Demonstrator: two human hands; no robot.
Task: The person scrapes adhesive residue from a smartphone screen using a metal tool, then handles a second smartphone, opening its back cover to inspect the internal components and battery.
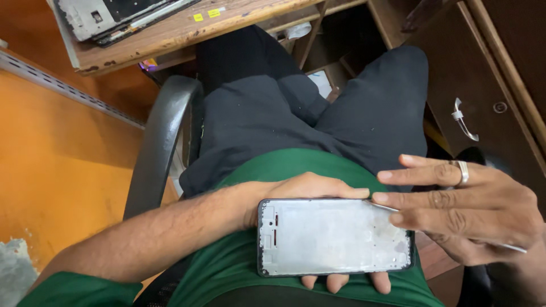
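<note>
Left hand [296, 190] fingers wrap phone frame [333, 236] | right hand [460, 207] fingers pinch thin metal tool [387, 208] at frame's top-right edge

Orange wall [51, 165], wood desk [170, 31], blk chair [162, 136]
</note>
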